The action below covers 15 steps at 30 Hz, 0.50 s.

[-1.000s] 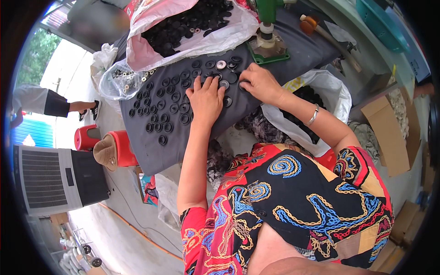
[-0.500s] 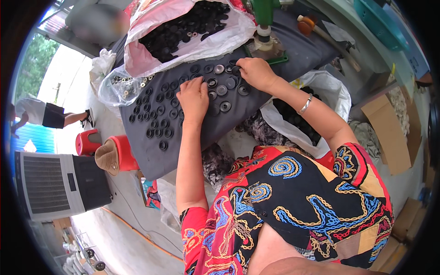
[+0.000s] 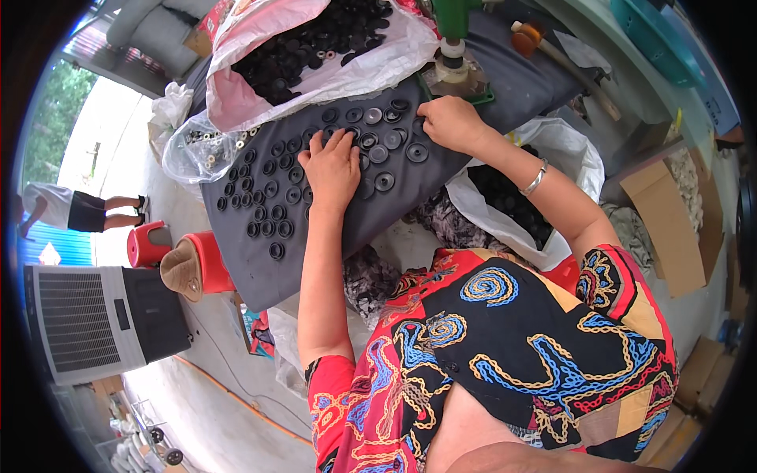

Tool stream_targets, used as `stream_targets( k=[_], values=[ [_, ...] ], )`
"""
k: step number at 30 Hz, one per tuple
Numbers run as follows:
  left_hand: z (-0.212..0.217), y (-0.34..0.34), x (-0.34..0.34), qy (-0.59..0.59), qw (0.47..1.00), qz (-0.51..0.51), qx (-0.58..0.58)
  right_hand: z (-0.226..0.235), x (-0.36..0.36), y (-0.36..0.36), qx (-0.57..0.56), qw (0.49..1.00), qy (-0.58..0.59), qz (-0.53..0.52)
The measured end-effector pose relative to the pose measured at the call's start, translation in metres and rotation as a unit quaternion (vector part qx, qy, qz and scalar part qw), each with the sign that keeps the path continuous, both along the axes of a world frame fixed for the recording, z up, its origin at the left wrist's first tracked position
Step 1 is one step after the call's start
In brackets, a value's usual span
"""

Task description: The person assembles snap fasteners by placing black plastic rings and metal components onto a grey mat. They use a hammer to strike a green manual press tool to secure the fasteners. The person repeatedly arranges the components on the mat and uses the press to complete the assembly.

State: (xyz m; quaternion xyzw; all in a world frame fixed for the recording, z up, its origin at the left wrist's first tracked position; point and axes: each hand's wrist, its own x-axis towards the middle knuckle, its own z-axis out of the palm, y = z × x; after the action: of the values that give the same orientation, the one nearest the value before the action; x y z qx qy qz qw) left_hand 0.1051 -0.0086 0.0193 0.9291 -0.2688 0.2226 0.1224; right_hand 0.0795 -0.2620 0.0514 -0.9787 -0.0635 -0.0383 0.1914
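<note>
Head view: left hand, fingers apart over black discs; right hand's grip, can't tell—one careless sweep could scatter them!

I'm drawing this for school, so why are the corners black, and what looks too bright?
Head view: the fisheye camera makes a round picture, leaving dark corners; head view: the pale ground at upper left is washed out nearly white; head view: the silver bracelet behind the right hand glints, while the black round pieces show fairly clear rims.

Workshop: green press, mallet, sack of black round parts.
</note>
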Motion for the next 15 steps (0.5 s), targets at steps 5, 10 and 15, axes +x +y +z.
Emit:
stream_targets(
  k=[5,10,15],
  values=[
    [0.002,0.001,0.003,-0.017,0.999,0.038,0.023,-0.001,0.016,0.006,-0.034,0.99,-0.134,0.031],
    [0.016,-0.026,0.014,-0.016,0.997,-0.053,-0.061,-0.005,0.038,0.014,-0.036,0.991,-0.106,0.07],
    [0.019,-0.048,0.033,0.089,0.993,-0.065,-0.044,-0.003,0.045,0.018,-0.038,0.995,-0.053,0.071]
  ],
)
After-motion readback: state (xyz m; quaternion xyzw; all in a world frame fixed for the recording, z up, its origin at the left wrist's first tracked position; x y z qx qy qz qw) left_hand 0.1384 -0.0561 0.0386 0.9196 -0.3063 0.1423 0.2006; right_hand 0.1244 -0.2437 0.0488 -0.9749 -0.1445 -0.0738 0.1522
